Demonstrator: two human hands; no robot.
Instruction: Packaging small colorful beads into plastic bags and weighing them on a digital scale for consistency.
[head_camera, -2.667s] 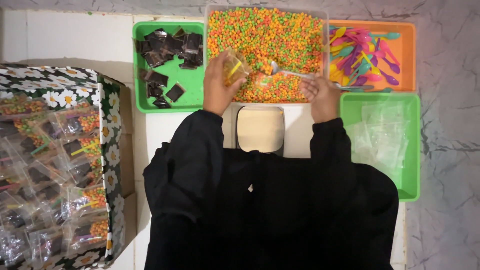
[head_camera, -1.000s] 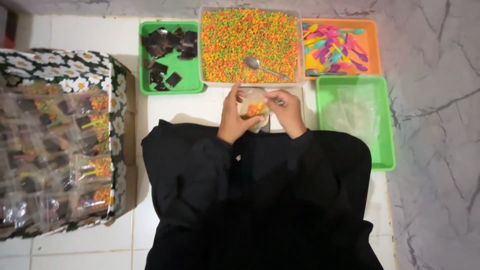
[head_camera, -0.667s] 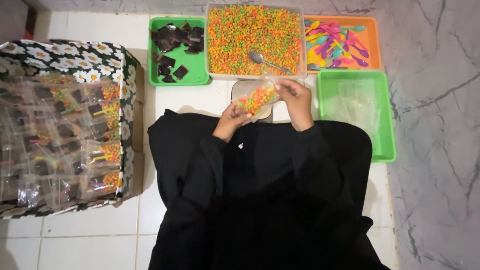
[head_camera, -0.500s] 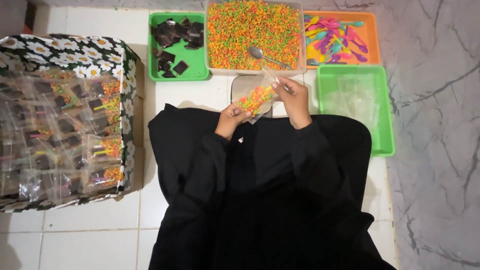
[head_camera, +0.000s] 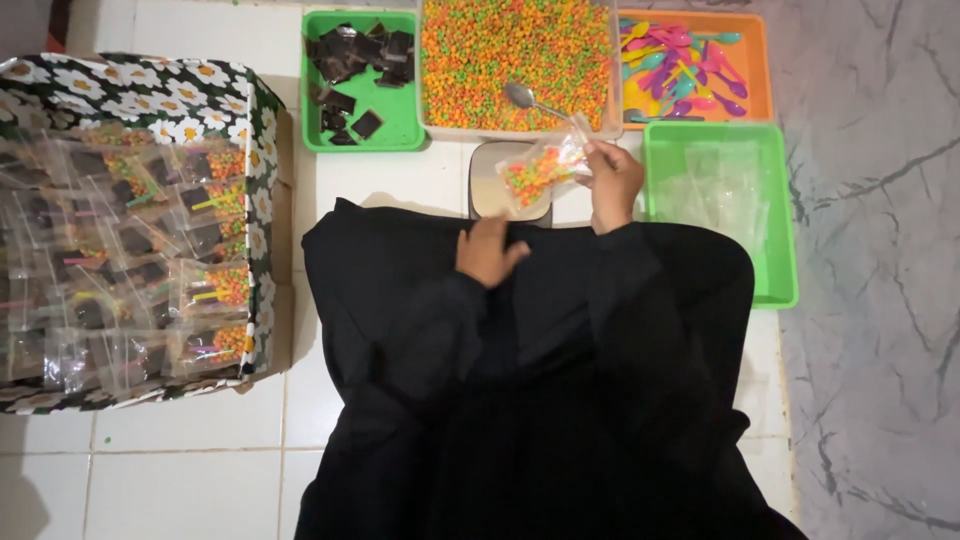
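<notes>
Small clear bag (head_camera: 543, 168) of orange and green pellets, pinched at one upper corner by the right hand (head_camera: 612, 180), hanging tilted above a pale scale-like block (head_camera: 492, 185) on the tiled floor (head_camera: 200, 470). Right fingers (head_camera: 590, 152) closed tight on the bag's edge; mouth of the bag apparently unsealed, though too small to tell for sure. Left hand (head_camera: 489, 250) resting low on the black lap, fingers loosely curled, holding nothing, well apart from the bag.

Head view, farther out: clear tub (head_camera: 515, 65) heaped with the same pellets just beyond the bag, metal spoon (head_camera: 528, 98) lying on the heap. Green tray (head_camera: 362, 80) of dark square packets to the left of the tub, orange tray (head_camera: 752, 70) of coloured plastic spoons to the right, second green tray (head_camera: 720, 215) of empty clear bags just beside the right hand. Flower-patterned box (head_camera: 130, 230) at far left, packed with filled bags.

Risks, as a judgement: held by one corner and tilted, bag likely to spill pellets over the floor if the mouth is open; thin plastic liable to slip from a one-handed pinch; spoon on the heap easily knocked by the right hand.
</notes>
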